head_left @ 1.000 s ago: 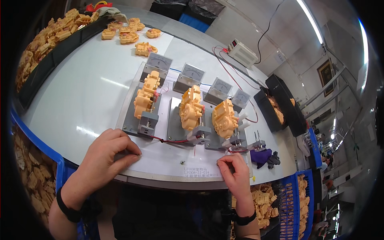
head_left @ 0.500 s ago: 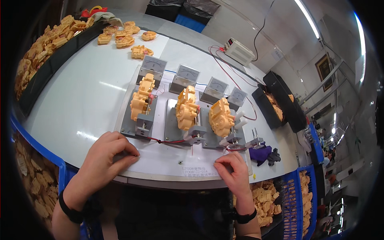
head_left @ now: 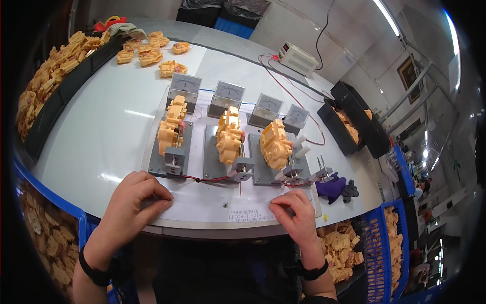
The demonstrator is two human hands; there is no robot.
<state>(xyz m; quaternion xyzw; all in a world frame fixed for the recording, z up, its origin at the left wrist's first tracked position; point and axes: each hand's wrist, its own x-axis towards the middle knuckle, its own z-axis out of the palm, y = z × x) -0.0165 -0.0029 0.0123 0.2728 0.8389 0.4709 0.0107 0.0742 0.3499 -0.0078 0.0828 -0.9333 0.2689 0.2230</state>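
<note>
- Resting at the near edge of the white bench (head_left: 91, 131), the left hand (head_left: 132, 202) curls loosely, its fingers grasping nothing I can make out.
- The right hand (head_left: 296, 215) pinches something small; what, I cannot tell.
- A careless reach could snag the red wire (head_left: 210, 179) and unseat the yellow gearboxes (head_left: 229, 136) on the grey fixtures (head_left: 215, 164).

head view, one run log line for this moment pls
left hand fingers curled on white board edge | right hand same | three yellow toy gearboxes on grey jigs | meters behind

bare forearms, black wristband on each wrist
</note>
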